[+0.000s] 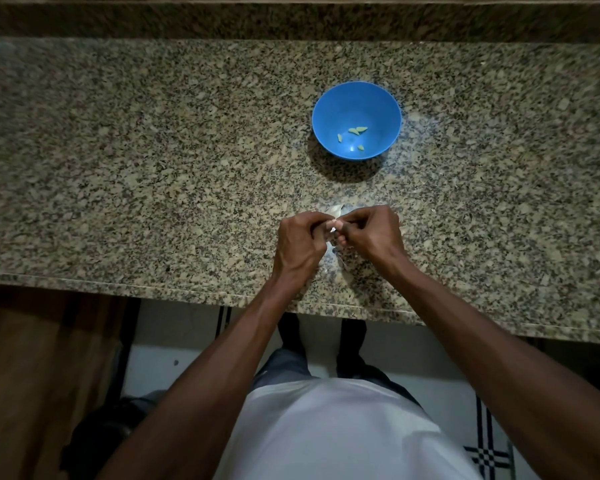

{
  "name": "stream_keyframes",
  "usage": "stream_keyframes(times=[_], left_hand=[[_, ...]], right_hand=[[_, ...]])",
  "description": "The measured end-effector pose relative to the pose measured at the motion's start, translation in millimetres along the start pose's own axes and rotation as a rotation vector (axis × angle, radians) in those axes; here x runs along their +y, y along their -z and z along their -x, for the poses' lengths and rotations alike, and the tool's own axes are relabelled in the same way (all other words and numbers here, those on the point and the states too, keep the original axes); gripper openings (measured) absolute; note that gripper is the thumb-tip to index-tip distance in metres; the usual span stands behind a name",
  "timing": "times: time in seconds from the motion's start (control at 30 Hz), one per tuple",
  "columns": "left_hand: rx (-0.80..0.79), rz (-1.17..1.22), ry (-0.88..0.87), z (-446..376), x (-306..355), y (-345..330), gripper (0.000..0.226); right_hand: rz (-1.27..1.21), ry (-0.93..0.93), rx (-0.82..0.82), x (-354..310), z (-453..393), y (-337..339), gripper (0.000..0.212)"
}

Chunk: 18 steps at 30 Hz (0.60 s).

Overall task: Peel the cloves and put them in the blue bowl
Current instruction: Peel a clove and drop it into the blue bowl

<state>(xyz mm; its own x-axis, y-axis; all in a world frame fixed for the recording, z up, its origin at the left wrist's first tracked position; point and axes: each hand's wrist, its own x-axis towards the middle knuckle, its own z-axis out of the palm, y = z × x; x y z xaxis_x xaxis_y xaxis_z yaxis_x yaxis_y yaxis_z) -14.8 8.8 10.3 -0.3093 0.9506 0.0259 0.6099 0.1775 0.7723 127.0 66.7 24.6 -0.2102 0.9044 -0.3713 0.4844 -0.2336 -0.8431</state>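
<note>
**Clove between both hands, skin half the battle**

While both hands meet just above the granite counter [153,168], I read this as mid-peel: the left hand [300,242] has its fingers curled in around a small pale clove [332,226], and the right hand [373,233] pinches at the same clove from the other side, fingertips touching it. Neither hand is spread; both are closed down tight on that one small thing, so most of it is hidden from me.

I'd expect the clove to be light and firm under a papery, brittle skin that tears in flakes, not in one sheet. Once bare it will likely turn a bit slick and tacky, easy to squirt out of a pinch. My judgement is to hold it by its fat middle with one hand and pick at a pointed end with the other thumbnail, where the skin lifts most readily.

Pale peel scraps [336,211] lie on the counter just beyond and beneath the hands. The blue bowl [329,98] stands farther back, well apart, with a few peeled cloves [357,130] on its bottom.
</note>
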Motion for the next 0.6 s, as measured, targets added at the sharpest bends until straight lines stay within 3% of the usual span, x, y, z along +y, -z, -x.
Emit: stream_keyframes(times=[0.17,0.3,0.47,0.6], left_hand=[[-0.02,0.075,0.197,-2,2,1,0.012],[-0.047,0.125,0.333,2,-1,-2,0.016],[-0.054,0.319,0.388,4,0,4,0.016],[-0.082,0.617,0.481,8,1,8,0.016]], right_hand=[[0.282,0.291,0.062,6,1,-9,0.009],[0.356,0.339,0.066,7,-1,-10,0.007],[0.1,0.123,-0.017,3,-2,-1,0.007],[-0.193,-0.091,-0.132,1,-6,7,0.005]])
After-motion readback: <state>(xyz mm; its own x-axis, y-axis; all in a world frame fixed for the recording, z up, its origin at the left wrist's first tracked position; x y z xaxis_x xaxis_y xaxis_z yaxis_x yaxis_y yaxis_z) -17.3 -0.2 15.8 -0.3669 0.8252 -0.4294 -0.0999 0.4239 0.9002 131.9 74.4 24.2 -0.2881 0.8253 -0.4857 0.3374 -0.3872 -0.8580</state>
